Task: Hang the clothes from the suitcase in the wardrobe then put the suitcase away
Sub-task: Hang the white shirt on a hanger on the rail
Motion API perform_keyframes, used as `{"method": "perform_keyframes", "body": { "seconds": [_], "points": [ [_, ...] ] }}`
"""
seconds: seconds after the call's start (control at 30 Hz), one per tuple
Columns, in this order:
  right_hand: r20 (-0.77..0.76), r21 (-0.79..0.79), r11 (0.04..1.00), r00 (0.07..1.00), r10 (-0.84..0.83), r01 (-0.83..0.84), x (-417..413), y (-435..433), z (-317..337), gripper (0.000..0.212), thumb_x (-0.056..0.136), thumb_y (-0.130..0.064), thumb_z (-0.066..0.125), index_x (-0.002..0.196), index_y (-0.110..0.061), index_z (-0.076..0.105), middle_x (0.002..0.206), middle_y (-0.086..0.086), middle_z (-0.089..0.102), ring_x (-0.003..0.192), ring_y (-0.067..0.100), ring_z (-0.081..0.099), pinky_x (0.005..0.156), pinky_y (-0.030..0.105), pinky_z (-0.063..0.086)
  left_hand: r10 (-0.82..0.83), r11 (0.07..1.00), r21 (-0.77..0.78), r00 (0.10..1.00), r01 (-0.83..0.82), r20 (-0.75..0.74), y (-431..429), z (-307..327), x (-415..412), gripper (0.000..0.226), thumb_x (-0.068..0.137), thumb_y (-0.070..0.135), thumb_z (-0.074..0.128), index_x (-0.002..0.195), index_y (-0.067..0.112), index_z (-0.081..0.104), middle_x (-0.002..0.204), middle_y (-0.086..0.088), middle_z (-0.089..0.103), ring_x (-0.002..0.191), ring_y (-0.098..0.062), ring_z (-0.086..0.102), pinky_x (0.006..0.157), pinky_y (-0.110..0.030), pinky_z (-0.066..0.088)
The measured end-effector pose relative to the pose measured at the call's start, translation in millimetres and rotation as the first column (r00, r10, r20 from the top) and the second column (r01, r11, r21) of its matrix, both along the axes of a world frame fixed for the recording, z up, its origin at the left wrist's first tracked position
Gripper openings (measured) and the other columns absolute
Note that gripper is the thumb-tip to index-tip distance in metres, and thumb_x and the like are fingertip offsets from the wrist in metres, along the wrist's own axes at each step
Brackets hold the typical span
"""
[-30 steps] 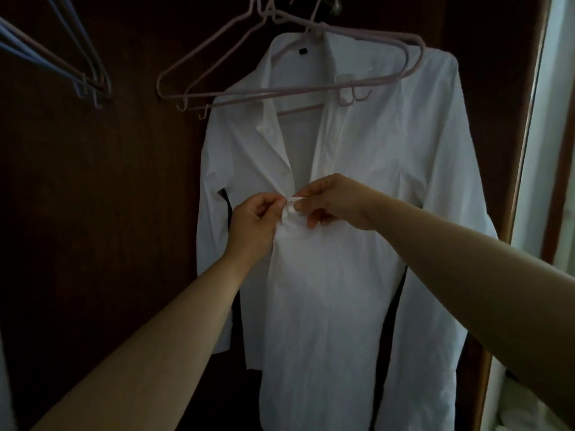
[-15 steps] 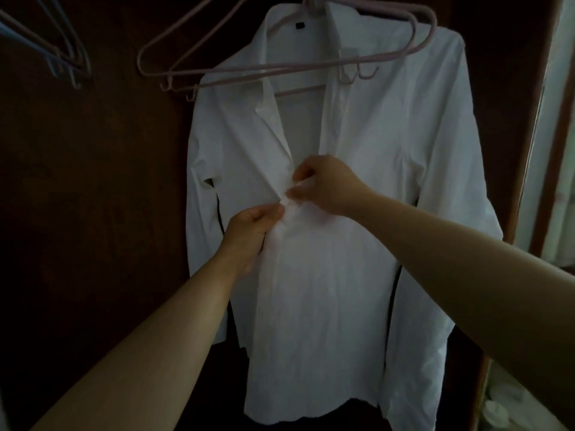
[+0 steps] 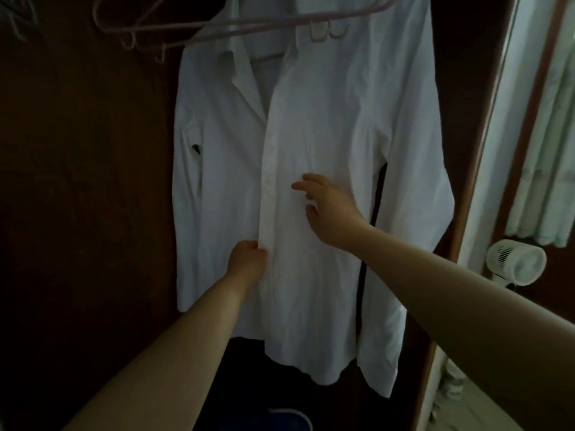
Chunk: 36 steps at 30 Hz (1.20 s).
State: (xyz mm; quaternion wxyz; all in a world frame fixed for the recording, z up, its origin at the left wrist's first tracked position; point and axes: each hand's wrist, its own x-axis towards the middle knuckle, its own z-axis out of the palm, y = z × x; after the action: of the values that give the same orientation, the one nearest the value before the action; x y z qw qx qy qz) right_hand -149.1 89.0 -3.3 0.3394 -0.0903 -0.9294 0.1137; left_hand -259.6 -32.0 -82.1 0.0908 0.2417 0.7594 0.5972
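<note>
A long white shirt (image 3: 326, 126) hangs on a pink hanger (image 3: 236, 24) inside the dark wooden wardrobe (image 3: 84, 181). My left hand (image 3: 247, 262) pinches the shirt's front placket about halfway down its length. My right hand (image 3: 329, 209) hovers just in front of the shirt's right front panel, fingers spread and loosely bent, holding nothing. The suitcase is out of view.
Empty pink hangers hang at the top left beside the shirt. The wardrobe's right frame (image 3: 466, 213) runs down the right side. Beyond it stand a small white fan (image 3: 516, 265) and a pale curtain (image 3: 547, 150). A dark blue object (image 3: 273, 419) lies on the wardrobe floor.
Both hands have slid down the shirt front. My right hand has let go of the placket and opened; my left hand still grips it, lower down. The view has tilted downward.
</note>
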Motion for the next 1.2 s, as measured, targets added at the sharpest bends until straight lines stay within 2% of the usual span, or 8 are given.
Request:
{"method": "perform_keyframes", "body": {
  "seconds": [0.1,0.3,0.4,0.53,0.63,0.77,0.87,1.2],
  "points": [
    [0.002,-0.016,1.000,1.000,-0.009,0.009,25,1,-10,0.045,0.094,-0.007,0.046,0.137,-0.020,0.050,0.150,0.001,0.037,0.127,0.020,0.048,0.103,0.026,0.038,0.080,0.996,-0.048,0.994,-0.077,0.068,5,-4,19,0.044,0.097,0.020,0.046,0.137,0.002,0.043,0.137,-0.012,0.049,0.115,-0.028,0.053,0.083,-0.023,0.040],
    [0.084,-0.047,0.998,0.995,-0.045,0.049,100,1,-33,0.042,0.095,-0.011,0.047,0.135,-0.018,0.052,0.141,0.002,0.048,0.123,0.020,0.051,0.097,0.024,0.039,0.145,0.981,0.110,0.981,-0.160,0.132,14,-10,101,0.052,0.097,0.015,0.044,0.147,0.008,0.029,0.143,-0.010,0.043,0.122,-0.025,0.048,0.087,-0.020,0.034],
    [0.119,-0.055,0.995,0.990,-0.072,0.079,149,3,-48,0.042,0.094,-0.010,0.046,0.135,-0.018,0.053,0.139,0.003,0.051,0.118,0.022,0.055,0.094,0.025,0.043,0.118,0.981,0.135,0.981,-0.138,0.151,18,-21,151,0.048,0.097,0.014,0.042,0.144,0.010,0.038,0.135,-0.006,0.048,0.116,-0.022,0.051,0.092,-0.023,0.038],
    [0.135,-0.080,0.987,0.982,-0.130,0.142,220,10,-75,0.043,0.092,-0.010,0.047,0.133,-0.019,0.055,0.134,0.003,0.055,0.117,0.023,0.056,0.090,0.026,0.044,0.125,0.980,0.129,0.971,-0.153,0.202,23,-46,214,0.024,0.094,0.015,0.040,0.099,0.007,0.062,0.103,-0.008,0.059,0.091,-0.022,0.056,0.083,-0.030,0.049],
    [0.157,-0.123,0.970,0.969,-0.190,0.210,273,20,-105,0.043,0.090,-0.010,0.047,0.130,-0.020,0.057,0.129,0.004,0.059,0.116,0.023,0.057,0.092,0.027,0.043,0.091,0.979,0.155,0.968,-0.129,0.232,26,-72,268,0.027,0.094,0.015,0.044,0.112,0.007,0.063,0.110,-0.008,0.061,0.101,-0.024,0.058,0.090,-0.030,0.048],
    [0.228,-0.228,0.926,0.941,-0.251,0.303,344,30,-151,0.042,0.091,-0.009,0.046,0.129,-0.024,0.058,0.133,-0.001,0.057,0.120,0.019,0.055,0.103,0.042,0.042,0.030,0.990,0.122,0.955,-0.069,0.295,31,-110,341,0.031,0.096,0.011,0.047,0.124,0.006,0.058,0.111,-0.011,0.062,0.084,-0.014,0.055,0.072,-0.023,0.045],
    [0.290,-0.296,0.887,0.918,-0.271,0.355,390,40,-183,0.040,0.094,-0.007,0.046,0.131,-0.017,0.057,0.134,0.003,0.058,0.122,0.019,0.054,0.107,0.033,0.039,-0.021,0.997,0.079,0.938,-0.006,0.346,38,-137,383,0.033,0.095,0.011,0.047,0.127,0.011,0.057,0.123,-0.007,0.059,0.105,-0.017,0.055,0.082,-0.026,0.041],
    [0.430,-0.484,0.641,0.800,-0.418,0.595,507,87,-328,0.040,0.089,-0.003,0.047,0.125,-0.012,0.063,0.128,0.008,0.063,0.120,0.023,0.056,0.097,0.025,0.042,-0.069,0.982,-0.135,0.910,0.135,0.410,93,-267,474,0.018,0.091,0.008,0.048,0.099,0.013,0.063,0.109,-0.010,0.067,0.095,-0.024,0.060,0.080,-0.026,0.046]
  ]
}}
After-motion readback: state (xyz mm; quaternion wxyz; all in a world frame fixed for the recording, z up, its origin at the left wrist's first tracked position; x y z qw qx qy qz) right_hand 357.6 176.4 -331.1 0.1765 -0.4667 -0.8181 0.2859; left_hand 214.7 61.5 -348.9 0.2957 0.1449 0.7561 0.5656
